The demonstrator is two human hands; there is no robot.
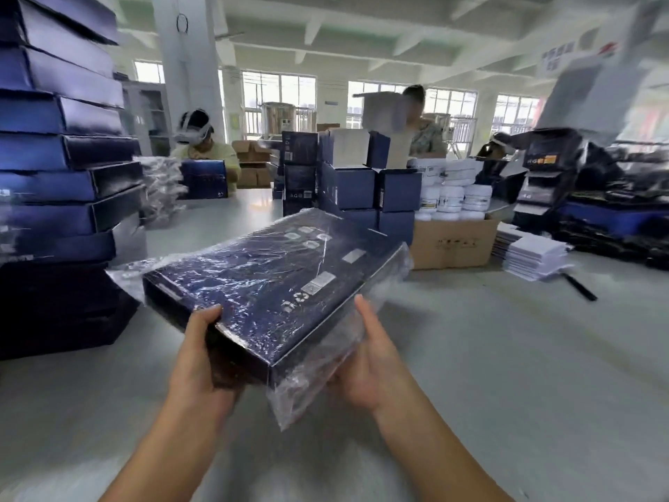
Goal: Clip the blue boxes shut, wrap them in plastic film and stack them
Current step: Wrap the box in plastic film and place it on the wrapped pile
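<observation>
- Plastic film (307, 389) already covers one flat blue box (275, 284), held above the grey desk (506, 356); loose film hangs at its near end
- left hand (197, 356) and right hand (373, 367) each grip a near corner
- stacking remains; tall pile of boxes (61, 168) stands left

A flat blue box (268, 284), sheathed in loose clear film (307, 389), tilts in mid-air at centre, more boxes (61, 157) stacked at nine o'clock.
</observation>
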